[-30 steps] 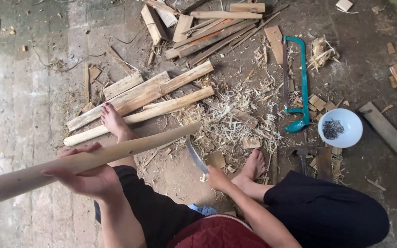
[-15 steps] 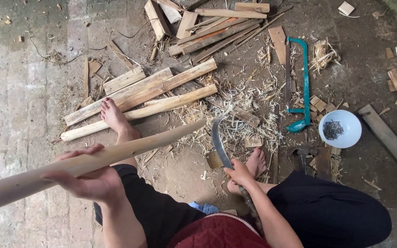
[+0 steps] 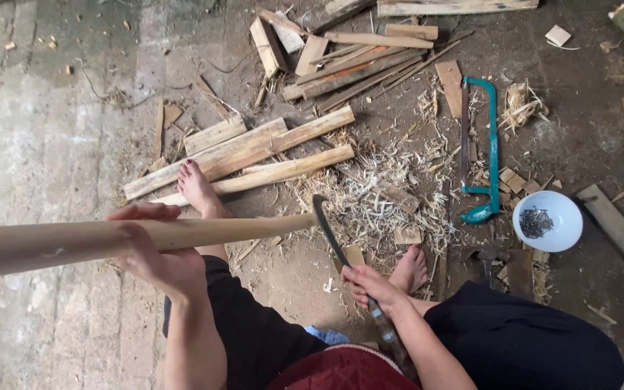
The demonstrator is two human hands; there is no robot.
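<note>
My left hand (image 3: 154,254) grips a long pale wooden pole (image 3: 59,244) that runs level from the left edge to its tip near the middle. My right hand (image 3: 372,287) is closed around the handle of a curved dark blade (image 3: 328,231). The blade's hooked end rests against the pole's tip. My bare feet show below, the left foot (image 3: 198,188) under the pole and the right foot (image 3: 409,270) beside a heap of wood shavings (image 3: 391,191).
Split wooden planks (image 3: 254,148) lie on the dirt floor ahead, with more offcuts (image 3: 348,54) beyond. A teal-framed saw (image 3: 489,148) lies to the right, next to a white bowl (image 3: 561,232) of nails. A hammer (image 3: 487,260) lies near my right knee.
The pole has swung from tilted to level. My right hand has raised the blade up from the ground until its hook meets the pole's tip.
</note>
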